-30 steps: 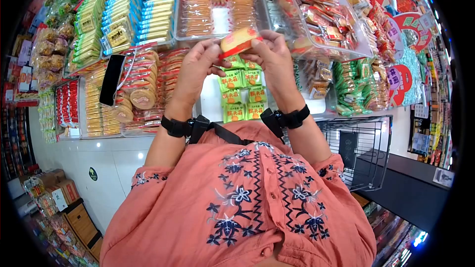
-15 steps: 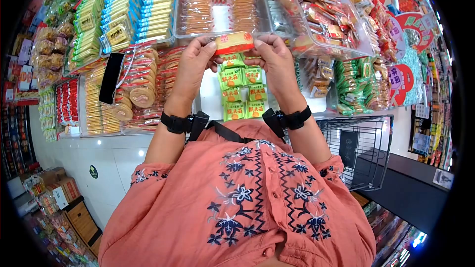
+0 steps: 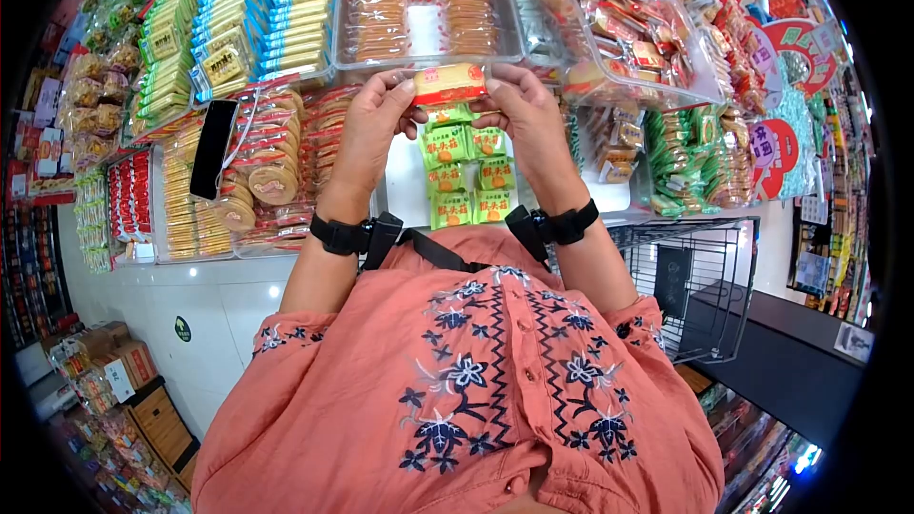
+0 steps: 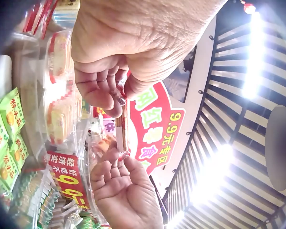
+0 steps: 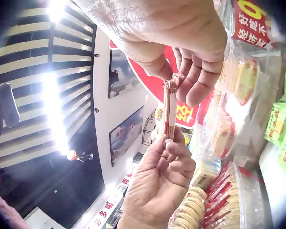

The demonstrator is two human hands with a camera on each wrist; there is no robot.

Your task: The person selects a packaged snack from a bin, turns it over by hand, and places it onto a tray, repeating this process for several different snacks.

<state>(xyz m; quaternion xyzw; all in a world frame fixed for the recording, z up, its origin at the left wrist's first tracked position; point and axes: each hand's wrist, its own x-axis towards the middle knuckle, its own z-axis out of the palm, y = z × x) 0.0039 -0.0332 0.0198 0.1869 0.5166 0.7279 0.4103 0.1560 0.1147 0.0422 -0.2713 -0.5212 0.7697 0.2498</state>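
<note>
A wrapped snack packet, yellow with a red lower band, is stretched level between both hands in the head view. The left hand pinches one end with thumb and fingers, and the right hand pinches the other. Both wrist views show the packet edge-on, its clear wrapper ends between the fingertips. Below it, green packets lie in rows on a white surface. Behind it stands a clear bin of brown packaged biscuits.
Left of the hands are round wrapped biscuits, a dark phone-like slab and blue packets. A tilted clear bin holds red packets at the right. A wire cart stands below it.
Since a second ago the packet has turned from tilted to level, and its front faces the head camera more fully. Both hands keep their pinch and have barely moved over the last half second.
</note>
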